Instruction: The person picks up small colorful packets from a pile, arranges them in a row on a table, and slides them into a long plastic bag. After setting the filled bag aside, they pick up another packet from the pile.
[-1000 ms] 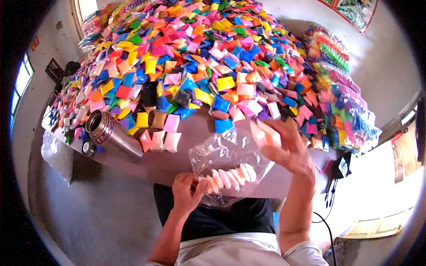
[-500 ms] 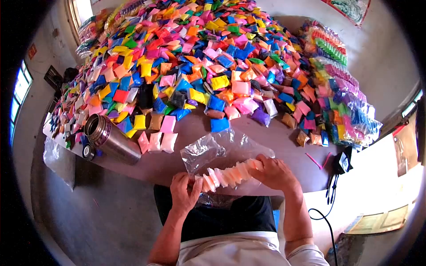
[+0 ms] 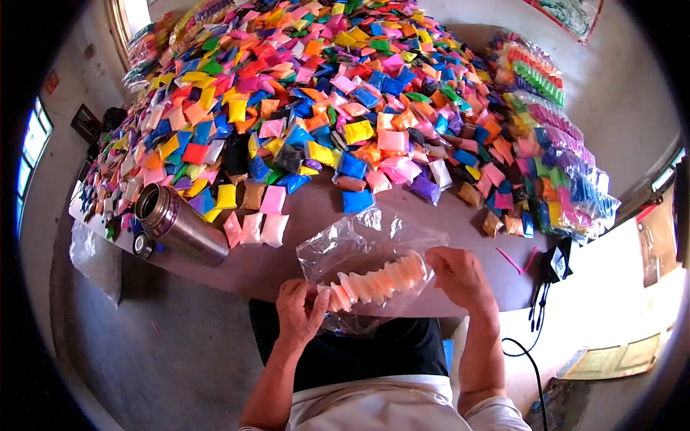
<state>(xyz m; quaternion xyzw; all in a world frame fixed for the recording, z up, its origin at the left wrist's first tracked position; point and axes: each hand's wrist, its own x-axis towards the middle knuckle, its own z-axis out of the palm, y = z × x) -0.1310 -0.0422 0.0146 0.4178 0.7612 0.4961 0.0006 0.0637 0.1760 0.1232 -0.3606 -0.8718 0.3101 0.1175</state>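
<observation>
A row of light peach packets (image 3: 377, 281) stands pressed together near the front edge of the table, lying on or inside a clear plastic bag (image 3: 338, 244); which of the two I cannot tell. My left hand (image 3: 298, 309) grips the left end of the row between thumb and fingers. Just beyond the row's right end is my right hand (image 3: 460, 274), its fingers curled at the right edge of the clear bag, apart from the packets. Whether it pinches the film is too small to make out.
A big heap of coloured packets (image 3: 356, 132) covers the back of the table (image 3: 273, 276). At the left lies a steel flask (image 3: 190, 230) beside its lid (image 3: 143, 246). Bagged packets (image 3: 568, 179), pink strips (image 3: 516, 262) and a black device (image 3: 555, 264) are at the right.
My right hand has come off the right end of the packet row and moved slightly right and up. The clear bag's right side is spread further right. My left hand stays put.
</observation>
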